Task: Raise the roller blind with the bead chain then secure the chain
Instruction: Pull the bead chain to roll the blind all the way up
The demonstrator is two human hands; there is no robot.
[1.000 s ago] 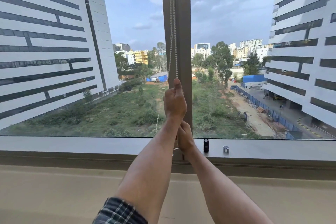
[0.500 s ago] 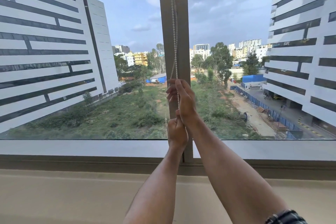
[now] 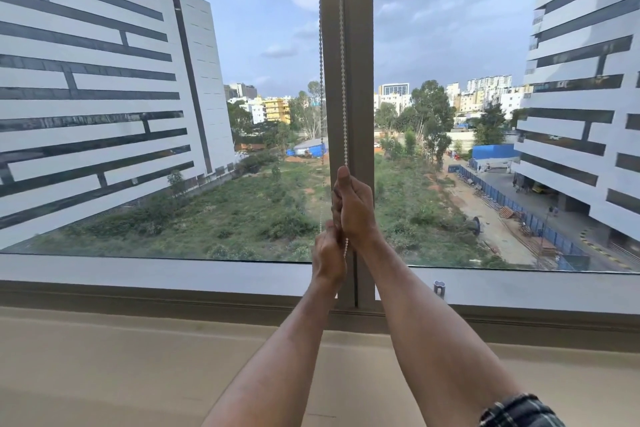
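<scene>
Right hand (image 3: 355, 204) now gripping bead chain (image 3: 343, 80) above left hand (image 3: 328, 255), both closed on it since 0.5 s ago: hand-over-hand pull continues, securing pending.

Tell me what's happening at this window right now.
A person is working the roller blind's bead chain where it hangs along the window's centre post. The right hand grips it higher up and the left hand grips just below. No blind fabric shows in the glass area. The chain is not yet secured.
</scene>
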